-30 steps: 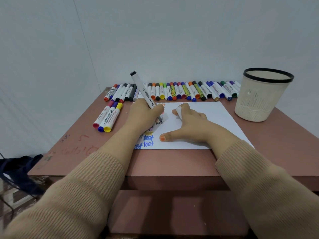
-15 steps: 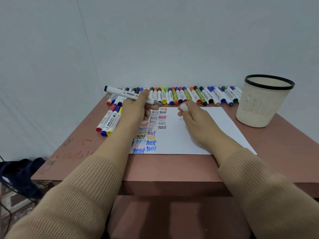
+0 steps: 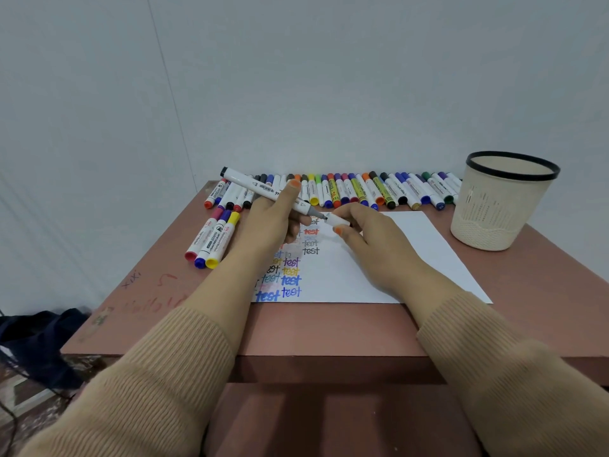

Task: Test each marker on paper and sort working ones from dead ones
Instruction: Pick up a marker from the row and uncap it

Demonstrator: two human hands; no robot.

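The left hand grips the white marker in curled fingers, its dark tip bared and aimed at the cap, which is pinched by thumb and fingertips of the right hand. This alignment is judged to be for recapping. The paper lies under both hands, with test words beneath the left fingers. This marker is not yet sorted.

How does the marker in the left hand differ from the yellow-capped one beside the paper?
The held marker is uncapped, its dark tip bare; the yellow-capped marker is closed. The held marker is up in the left hand, tip towards the cap in the right hand; the yellow-capped marker lies on the table. Both have white barrels.
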